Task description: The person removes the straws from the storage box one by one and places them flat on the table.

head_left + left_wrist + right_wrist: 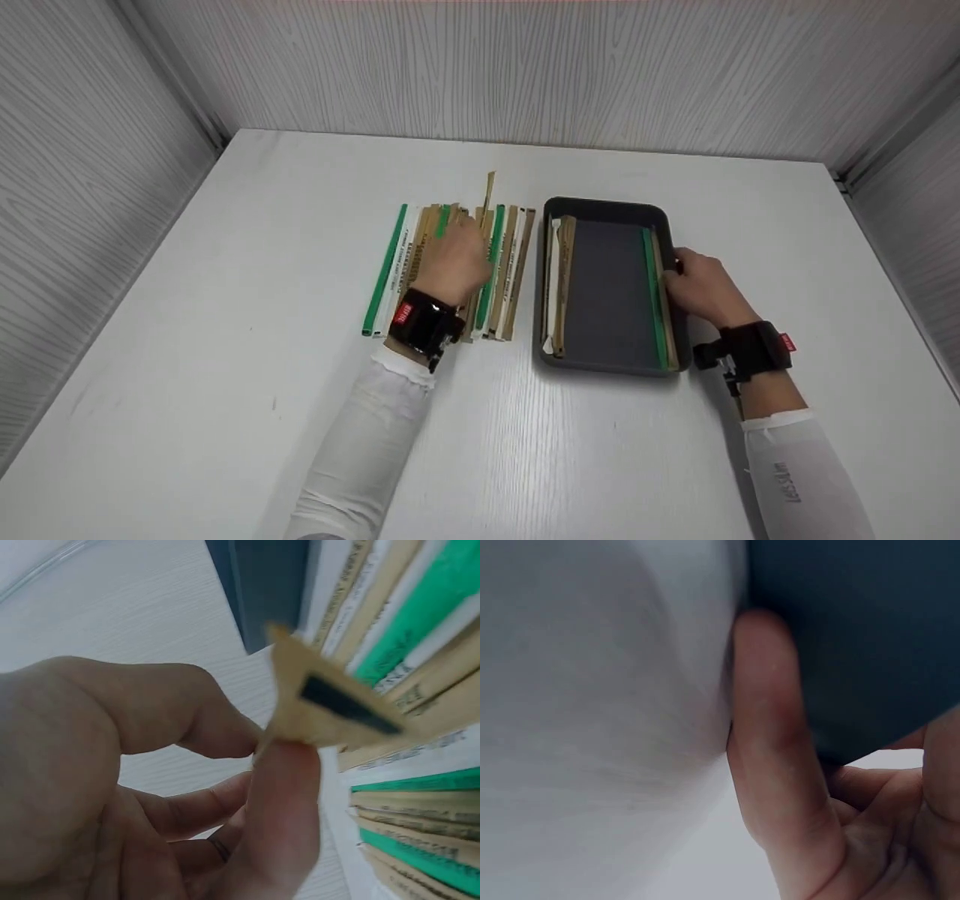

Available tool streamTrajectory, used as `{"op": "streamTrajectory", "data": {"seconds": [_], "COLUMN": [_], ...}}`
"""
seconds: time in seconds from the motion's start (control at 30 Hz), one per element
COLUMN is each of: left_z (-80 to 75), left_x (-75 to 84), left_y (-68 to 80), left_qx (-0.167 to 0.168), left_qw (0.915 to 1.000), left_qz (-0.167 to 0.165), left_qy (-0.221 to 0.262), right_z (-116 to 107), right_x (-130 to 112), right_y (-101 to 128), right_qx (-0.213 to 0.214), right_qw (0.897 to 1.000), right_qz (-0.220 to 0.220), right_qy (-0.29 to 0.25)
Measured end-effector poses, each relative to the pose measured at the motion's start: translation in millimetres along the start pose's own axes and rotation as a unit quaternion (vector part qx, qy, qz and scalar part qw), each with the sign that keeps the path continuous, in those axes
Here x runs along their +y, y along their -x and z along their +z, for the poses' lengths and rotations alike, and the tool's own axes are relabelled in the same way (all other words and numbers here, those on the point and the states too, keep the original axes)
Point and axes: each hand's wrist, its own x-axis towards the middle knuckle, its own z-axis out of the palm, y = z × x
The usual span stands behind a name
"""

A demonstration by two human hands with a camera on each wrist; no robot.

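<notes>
- Left hand (459, 259) rests over the row of paper-wrapped sticks (450, 270) on the white table (225, 375); thumb and forefinger pinch the end of one tan wrapped stick (330, 701) — raised clear of the row, its far end poking up behind the hand.
- Right hand (701, 289) grips the right rim of the dark tray (611, 206), fingers curled round the edge (wrist view shows a finger flat against the tray's outer wall).
- Progress, as a judgement: early. The tray holds only a few sticks — white and tan along its left wall, green and tan along its right; most are left on the table.
- Room: tray middle is bare; tray sits just right of the row, walls enclose three sides well apart from both.
</notes>
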Motion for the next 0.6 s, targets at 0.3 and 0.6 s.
{"op": "streamTrajectory", "data": {"seconds": [0.3, 0.6], "left_z": [20.1, 26.7], "left_x": [-9.6, -12.0], "left_y": [-0.4, 1.6], "left_qx": [-0.023, -0.015], "left_qw": [0.9995, 0.9997], "left_qz": [-0.02, -0.01], "left_qy": [-0.009, -0.013], "right_z": [0.5, 0.7], "right_x": [0.3, -0.2], "right_y": [0.4, 0.6], "right_qx": [0.004, -0.003], "right_qw": [1.0, 1.0], "right_qz": [-0.008, 0.001], "right_qy": [0.002, 0.002]}}
